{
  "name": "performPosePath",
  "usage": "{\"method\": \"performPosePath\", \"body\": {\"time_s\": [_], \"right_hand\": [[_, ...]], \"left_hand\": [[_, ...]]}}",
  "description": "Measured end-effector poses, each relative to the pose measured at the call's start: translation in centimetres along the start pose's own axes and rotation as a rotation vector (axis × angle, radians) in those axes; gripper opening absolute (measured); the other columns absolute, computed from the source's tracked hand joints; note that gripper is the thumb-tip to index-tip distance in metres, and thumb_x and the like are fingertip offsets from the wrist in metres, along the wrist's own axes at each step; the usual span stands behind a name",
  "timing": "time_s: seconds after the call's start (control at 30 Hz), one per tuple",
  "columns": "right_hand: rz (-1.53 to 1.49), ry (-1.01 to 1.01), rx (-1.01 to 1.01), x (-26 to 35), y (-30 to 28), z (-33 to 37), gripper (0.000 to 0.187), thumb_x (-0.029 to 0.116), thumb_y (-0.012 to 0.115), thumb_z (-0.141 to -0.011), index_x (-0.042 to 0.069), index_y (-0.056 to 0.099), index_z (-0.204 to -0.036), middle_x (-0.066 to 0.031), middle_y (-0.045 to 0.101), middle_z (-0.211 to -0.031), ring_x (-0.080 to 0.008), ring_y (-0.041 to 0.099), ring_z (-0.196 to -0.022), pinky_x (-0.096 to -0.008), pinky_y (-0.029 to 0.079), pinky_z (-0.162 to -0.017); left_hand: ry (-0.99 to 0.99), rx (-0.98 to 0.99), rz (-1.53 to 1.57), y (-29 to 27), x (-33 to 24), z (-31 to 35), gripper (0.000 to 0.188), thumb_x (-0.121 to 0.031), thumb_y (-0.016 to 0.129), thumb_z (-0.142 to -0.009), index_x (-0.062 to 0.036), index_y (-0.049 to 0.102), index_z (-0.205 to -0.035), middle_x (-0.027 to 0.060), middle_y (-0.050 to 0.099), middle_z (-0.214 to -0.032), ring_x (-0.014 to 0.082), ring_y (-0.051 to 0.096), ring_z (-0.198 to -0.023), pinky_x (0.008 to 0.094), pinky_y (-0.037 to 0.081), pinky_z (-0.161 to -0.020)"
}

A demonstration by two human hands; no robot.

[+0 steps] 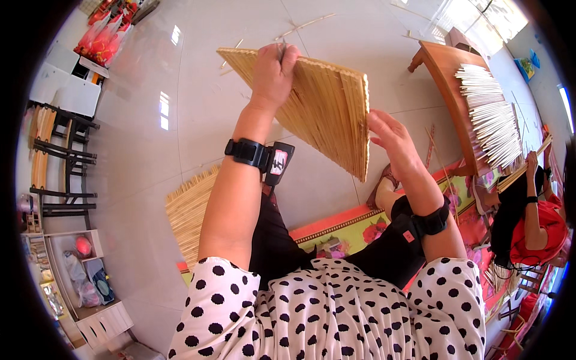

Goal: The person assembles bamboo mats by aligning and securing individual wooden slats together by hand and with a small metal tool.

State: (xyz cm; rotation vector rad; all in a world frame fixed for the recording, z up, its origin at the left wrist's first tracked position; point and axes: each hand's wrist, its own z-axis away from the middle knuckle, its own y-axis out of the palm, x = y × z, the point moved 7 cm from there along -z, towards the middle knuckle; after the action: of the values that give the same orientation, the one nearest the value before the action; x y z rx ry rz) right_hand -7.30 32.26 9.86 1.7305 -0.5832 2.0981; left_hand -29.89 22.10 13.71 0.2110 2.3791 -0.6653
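Observation:
In front of me a flat, straw-coloured panel of thin strips laid side by side (327, 111) is held up at a tilt. My left hand (273, 78) is closed on its top edge. A small grey metal tip (282, 50) pokes up between the thumb and fingers; its kind is hidden. My right hand (393, 138) lies along the panel's right edge with fingers stretched out, the fingertips at or against the edge. A similar straw-coloured panel (191, 210) lies low on my left, partly behind my left forearm.
At right stands a brown wooden table (441, 84) bearing many pale sticks (489, 114). A co-worker in red (537, 231) holds strips nearby. A floral mat (336, 234) lies under my legs. Loose strips (306, 26) litter the floor. Shelves (72, 240) and folded black frames (66, 159) line the left.

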Motion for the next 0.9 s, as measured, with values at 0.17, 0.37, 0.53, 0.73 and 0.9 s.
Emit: {"method": "performPosePath", "body": {"time_s": [0.17, 0.37, 0.53, 0.73, 0.9], "right_hand": [[0.493, -0.089, -0.083, -2.0, -0.5, -1.5, 0.056, 0.031, 0.070, -0.074, 0.001, 0.053, -0.118, -0.0154, 0.059, -0.111, -0.0255, 0.056, -0.103, -0.0386, 0.043, -0.089], [0.780, 0.047, -0.077, -2.2, 0.8, -2.3, 0.032, 0.024, 0.065, -0.075, 0.003, 0.062, -0.099, -0.0186, 0.063, -0.086, -0.0330, 0.060, -0.080, -0.0395, 0.048, -0.069], [0.706, -0.260, -0.217, 0.6, 2.4, 0.1, 0.021, 0.019, 0.063, -0.077, 0.003, 0.063, -0.091, -0.0168, 0.061, -0.069, -0.0340, 0.059, -0.063, -0.0403, 0.047, -0.059], [0.642, -0.399, -0.220, 2.2, 3.2, 1.7, 0.021, 0.020, 0.063, -0.079, 0.002, 0.062, -0.091, -0.0171, 0.060, -0.066, -0.0319, 0.058, -0.057, -0.0371, 0.046, -0.055], [0.646, -0.344, -0.270, 2.5, 2.7, 1.1, 0.023, 0.022, 0.063, -0.080, 0.001, 0.061, -0.090, -0.0174, 0.059, -0.065, -0.0313, 0.058, -0.057, -0.0369, 0.046, -0.055]], "left_hand": [[-0.099, -0.022, 0.028, -1.2, 1.3, -0.4, 0.044, -0.037, 0.040, -0.094, -0.0006, 0.058, -0.078, 0.0151, 0.059, -0.079, 0.0335, 0.049, -0.087, 0.0402, 0.040, -0.079], [-0.090, -0.128, 0.011, -1.9, 1.0, 0.2, 0.045, -0.035, 0.038, -0.094, 0.0018, 0.058, -0.079, 0.0142, 0.060, -0.084, 0.0293, 0.052, -0.080, 0.0384, 0.041, -0.079], [-0.203, -0.110, 0.237, -3.9, 1.5, 0.4, 0.049, -0.040, 0.035, -0.095, 0.0027, 0.057, -0.085, 0.0147, 0.061, -0.100, 0.0235, 0.055, -0.092, 0.0325, 0.041, -0.083], [-0.271, -0.077, 0.243, -4.9, 2.9, 1.0, 0.053, -0.045, 0.032, -0.096, 0.0009, 0.059, -0.094, 0.0119, 0.062, -0.102, 0.0214, 0.055, -0.096, 0.0308, 0.041, -0.085], [-0.346, -0.164, 0.097, -5.6, 1.1, 1.0, 0.055, -0.044, 0.027, -0.097, 0.0013, 0.056, -0.107, 0.0131, 0.059, -0.108, 0.0217, 0.055, -0.104, 0.0306, 0.041, -0.087]]}}
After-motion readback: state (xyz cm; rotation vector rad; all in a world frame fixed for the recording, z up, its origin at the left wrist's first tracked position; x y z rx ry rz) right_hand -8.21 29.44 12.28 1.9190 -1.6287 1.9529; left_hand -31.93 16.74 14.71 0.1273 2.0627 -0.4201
